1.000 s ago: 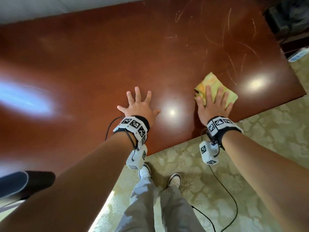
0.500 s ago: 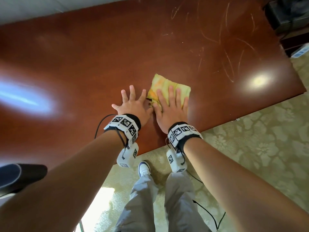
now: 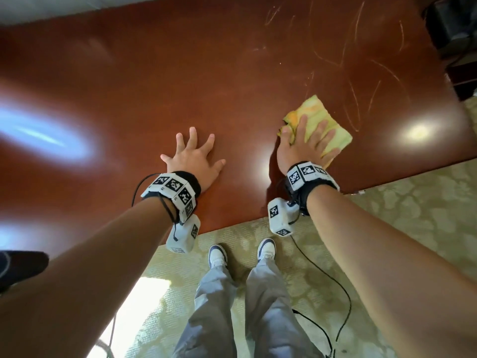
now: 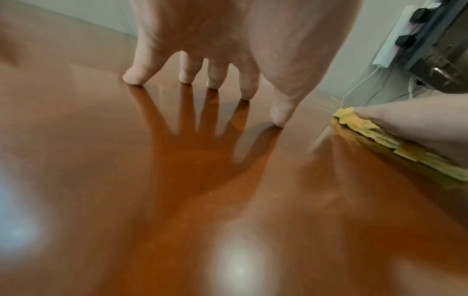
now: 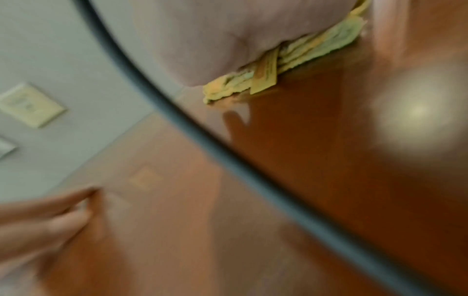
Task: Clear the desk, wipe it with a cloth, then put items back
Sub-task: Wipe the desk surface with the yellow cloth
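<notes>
While you stand at the desk's near edge, your shoes point(image 3: 266, 248) sit on the patterned carpet point(image 3: 413, 215) and a black cable point(image 3: 322, 275) trails from the right wrist unit across the floor. Your left hand point(image 3: 194, 161) lies flat on the desk point(image 3: 180, 73), fingers point(image 4: 186, 76) straight and spread, their tips touching the glossy red-brown top and holding nothing. Well apart to its right, your right hand point(image 3: 304, 146) presses palm-down on the cloth point(image 3: 333, 125), fingers straight and laid over it rather than curled round it. That cloth is a yellow rag with orange and pale green patches, folded into several layers whose ragged edges show under the palm point(image 5: 291, 60) in the right wrist view; it lies flat on the desk near the right front edge, with its far corner and right side sticking out beyond your fingers. Past the cloth, pale scratches point(image 3: 356, 99) streak the wood and a lamp glare point(image 3: 418, 131) shines to the right. At the far right corner stands a dark unit point(image 3: 454, 24), blurred.
</notes>
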Available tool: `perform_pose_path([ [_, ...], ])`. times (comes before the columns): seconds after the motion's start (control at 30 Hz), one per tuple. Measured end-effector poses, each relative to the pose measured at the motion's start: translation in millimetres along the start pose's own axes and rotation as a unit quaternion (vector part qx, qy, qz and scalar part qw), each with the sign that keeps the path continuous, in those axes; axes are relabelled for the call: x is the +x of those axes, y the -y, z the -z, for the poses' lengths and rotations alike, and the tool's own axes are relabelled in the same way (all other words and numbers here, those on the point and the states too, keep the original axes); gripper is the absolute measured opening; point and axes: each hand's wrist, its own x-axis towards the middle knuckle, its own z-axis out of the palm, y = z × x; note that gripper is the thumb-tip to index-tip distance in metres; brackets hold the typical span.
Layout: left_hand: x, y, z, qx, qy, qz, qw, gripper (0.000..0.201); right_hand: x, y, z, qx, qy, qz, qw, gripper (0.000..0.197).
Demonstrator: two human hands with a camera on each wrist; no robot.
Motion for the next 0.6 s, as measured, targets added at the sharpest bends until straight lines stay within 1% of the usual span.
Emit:
perform_pose_path([
  [0.07,1,-2,0,-0.016,-0.008,0.011,1.000,0.066,-16,26,-13,-0.006,0.016,0.071,0.997,0.061],
  [0.13,1,-7,0,-0.028,-0.021,0.024,0.999,0.065,-34,44,-28,-0.024,0.016,0.150,0.988,0.059],
  [0.17,1,-10,0,-0.034,-0.032,0.032,0.998,0.065,-39,48,-34,-0.032,0.012,0.175,0.984,0.059],
  [0.27,3,-22,3,-0.043,-0.069,0.049,0.996,0.067,-35,38,-38,-0.037,0.001,0.208,0.977,0.059],
  [0.33,8,-34,5,-0.046,-0.066,0.048,0.996,0.069,-25,23,-31,-0.047,-0.008,0.228,0.973,0.060],
  [0.4,14,-46,9,-0.050,-0.053,0.048,0.996,0.070,-9,8,-21,-0.046,0.000,0.213,0.976,0.061],
  [0.47,22,-59,13,-0.055,-0.035,0.053,0.996,0.073,11,-12,-6,-0.039,0.004,0.180,0.983,0.061],
  [0.6,34,-90,14,-0.044,0.021,0.074,0.996,0.084,54,-62,28,-0.042,-0.005,0.110,0.993,0.063],
])
